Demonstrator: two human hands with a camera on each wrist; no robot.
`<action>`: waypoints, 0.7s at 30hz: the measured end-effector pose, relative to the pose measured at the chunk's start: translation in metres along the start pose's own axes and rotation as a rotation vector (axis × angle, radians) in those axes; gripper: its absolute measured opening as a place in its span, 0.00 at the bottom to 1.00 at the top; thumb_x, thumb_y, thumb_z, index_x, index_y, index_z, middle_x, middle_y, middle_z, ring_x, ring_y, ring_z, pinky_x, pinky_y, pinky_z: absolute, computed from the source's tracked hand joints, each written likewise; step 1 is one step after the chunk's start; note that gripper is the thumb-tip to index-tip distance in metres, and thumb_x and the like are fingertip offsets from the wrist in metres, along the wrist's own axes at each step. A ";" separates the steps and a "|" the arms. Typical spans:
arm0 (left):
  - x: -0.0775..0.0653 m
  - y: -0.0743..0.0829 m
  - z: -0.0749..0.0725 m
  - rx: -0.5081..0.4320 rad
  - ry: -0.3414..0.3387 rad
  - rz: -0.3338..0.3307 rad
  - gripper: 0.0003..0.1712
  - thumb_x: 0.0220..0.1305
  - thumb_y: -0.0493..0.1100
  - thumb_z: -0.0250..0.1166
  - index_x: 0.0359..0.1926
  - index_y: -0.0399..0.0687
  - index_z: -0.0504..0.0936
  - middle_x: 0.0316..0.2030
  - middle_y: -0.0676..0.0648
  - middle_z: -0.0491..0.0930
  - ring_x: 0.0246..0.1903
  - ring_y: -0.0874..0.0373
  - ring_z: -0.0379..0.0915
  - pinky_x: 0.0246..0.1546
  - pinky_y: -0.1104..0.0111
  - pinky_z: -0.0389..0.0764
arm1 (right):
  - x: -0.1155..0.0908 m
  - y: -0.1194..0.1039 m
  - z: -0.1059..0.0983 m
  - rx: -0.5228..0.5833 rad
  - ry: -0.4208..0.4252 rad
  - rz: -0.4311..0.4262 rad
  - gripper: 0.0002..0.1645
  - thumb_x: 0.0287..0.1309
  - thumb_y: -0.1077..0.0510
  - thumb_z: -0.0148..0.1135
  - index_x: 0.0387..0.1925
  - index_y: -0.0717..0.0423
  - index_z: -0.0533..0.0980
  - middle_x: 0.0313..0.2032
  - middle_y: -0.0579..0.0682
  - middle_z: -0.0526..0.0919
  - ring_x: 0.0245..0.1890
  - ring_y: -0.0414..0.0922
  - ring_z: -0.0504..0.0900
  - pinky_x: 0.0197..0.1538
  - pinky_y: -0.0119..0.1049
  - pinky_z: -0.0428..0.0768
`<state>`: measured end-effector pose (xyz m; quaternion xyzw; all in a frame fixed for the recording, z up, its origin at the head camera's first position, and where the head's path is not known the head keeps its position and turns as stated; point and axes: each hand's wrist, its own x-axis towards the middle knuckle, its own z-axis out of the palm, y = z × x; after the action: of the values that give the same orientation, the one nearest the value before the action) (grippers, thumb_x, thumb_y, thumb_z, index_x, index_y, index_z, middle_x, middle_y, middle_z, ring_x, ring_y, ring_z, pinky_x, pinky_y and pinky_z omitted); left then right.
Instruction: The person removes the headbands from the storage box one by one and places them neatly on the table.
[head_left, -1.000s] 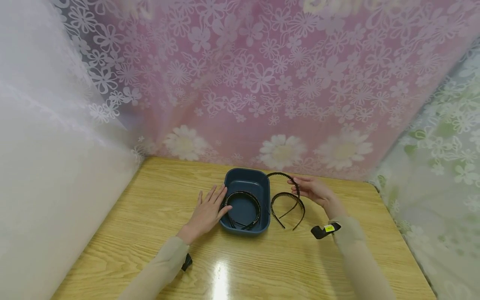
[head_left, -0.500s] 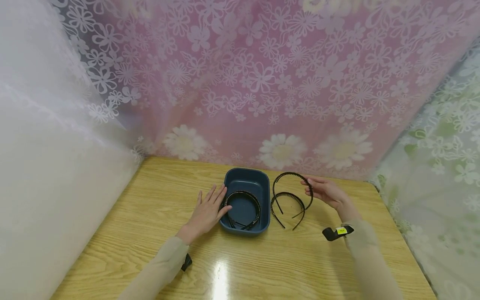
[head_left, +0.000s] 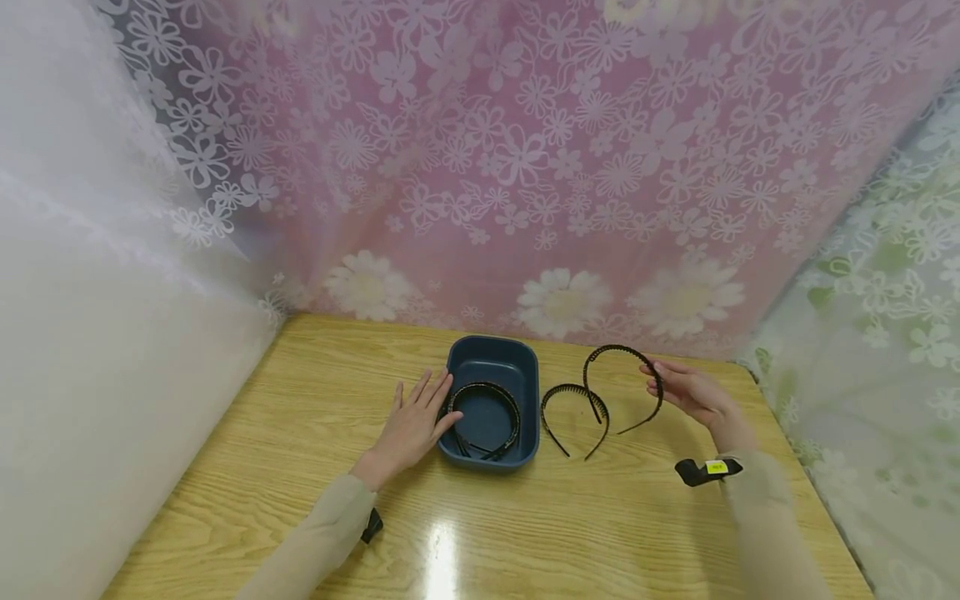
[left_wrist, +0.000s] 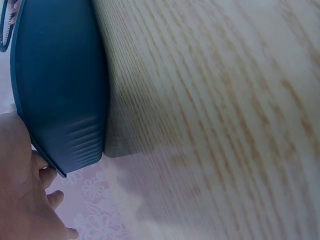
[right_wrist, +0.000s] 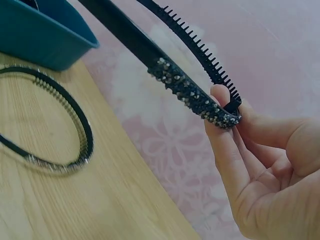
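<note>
My right hand (head_left: pixel 697 395) pinches a black toothed headband (right_wrist: pixel 180 90) between thumb and fingers, gripping it near a stretch set with dark sparkling stones. That headband is raised off the table, its loop facing left. A second headband (head_left: pixel 575 389) lies on the table between it and the blue tub (head_left: pixel 489 468), partly overlapped by the held one in the head view. Inside the tub rest headbands (head_left: pixel 517 408) bunched together at the near end. My left hand (head_left: pixel 411 429) lies with fingers spread against the tub's left rim, thumb over the edge; the left wrist view shows the tub's outer wall (left_wrist: pixel 60 80) beside it.
The wooden table (head_left: pixel 525 533) meets a pink flowered curtain (head_left: pixel 465 208) right behind the tub. White sheeting (head_left: pixel 112 317) bounds the left side, and a green-white flowered sheet (head_left: pixel 885 375) bounds the right.
My right hand has carried its headband rightward, away from the tub and past the headband on the table. My left hand has stayed at the tub's rim.
</note>
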<state>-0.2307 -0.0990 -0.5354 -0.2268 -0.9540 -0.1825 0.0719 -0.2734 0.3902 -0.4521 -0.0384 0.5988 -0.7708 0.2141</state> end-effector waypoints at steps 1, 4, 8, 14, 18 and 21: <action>0.000 0.001 -0.001 -0.004 -0.002 -0.004 0.41 0.77 0.63 0.49 0.80 0.47 0.55 0.80 0.46 0.51 0.79 0.44 0.43 0.72 0.33 0.44 | -0.002 0.000 -0.003 -0.002 0.004 -0.001 0.23 0.79 0.65 0.43 0.49 0.42 0.84 0.48 0.43 0.87 0.42 0.39 0.86 0.52 0.32 0.83; 0.000 0.004 -0.005 -0.006 -0.001 -0.011 0.41 0.77 0.62 0.51 0.80 0.46 0.56 0.79 0.45 0.51 0.78 0.43 0.44 0.71 0.33 0.44 | -0.006 -0.001 -0.012 -0.002 0.015 0.011 0.23 0.79 0.65 0.43 0.49 0.42 0.84 0.48 0.43 0.88 0.43 0.40 0.86 0.53 0.33 0.83; 0.000 0.006 -0.009 0.016 -0.007 -0.015 0.41 0.77 0.63 0.51 0.80 0.45 0.56 0.79 0.45 0.51 0.78 0.43 0.45 0.71 0.33 0.45 | -0.012 0.001 -0.024 -0.013 0.034 0.030 0.23 0.79 0.64 0.44 0.48 0.40 0.84 0.47 0.43 0.88 0.44 0.41 0.86 0.53 0.34 0.83; -0.001 0.006 -0.009 0.020 -0.026 -0.026 0.42 0.76 0.63 0.50 0.80 0.46 0.55 0.80 0.46 0.50 0.79 0.44 0.43 0.72 0.34 0.44 | -0.017 0.010 -0.042 -0.027 0.051 0.034 0.24 0.79 0.64 0.43 0.48 0.40 0.84 0.48 0.43 0.88 0.44 0.41 0.86 0.52 0.33 0.84; 0.000 0.006 -0.009 0.025 -0.027 -0.023 0.42 0.76 0.63 0.51 0.80 0.46 0.56 0.80 0.45 0.51 0.79 0.43 0.43 0.72 0.33 0.45 | -0.021 0.015 -0.051 -0.017 0.061 0.054 0.26 0.80 0.65 0.42 0.48 0.39 0.85 0.48 0.43 0.88 0.44 0.41 0.86 0.52 0.34 0.84; 0.000 0.006 -0.009 0.025 -0.026 -0.023 0.42 0.76 0.62 0.52 0.80 0.46 0.56 0.80 0.45 0.51 0.79 0.43 0.43 0.72 0.33 0.45 | -0.022 0.019 -0.058 -0.019 0.048 0.062 0.26 0.80 0.64 0.42 0.49 0.39 0.85 0.48 0.42 0.88 0.44 0.40 0.86 0.53 0.34 0.83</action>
<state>-0.2276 -0.0971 -0.5256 -0.2175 -0.9595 -0.1686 0.0603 -0.2665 0.4473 -0.4814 -0.0033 0.6120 -0.7587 0.2233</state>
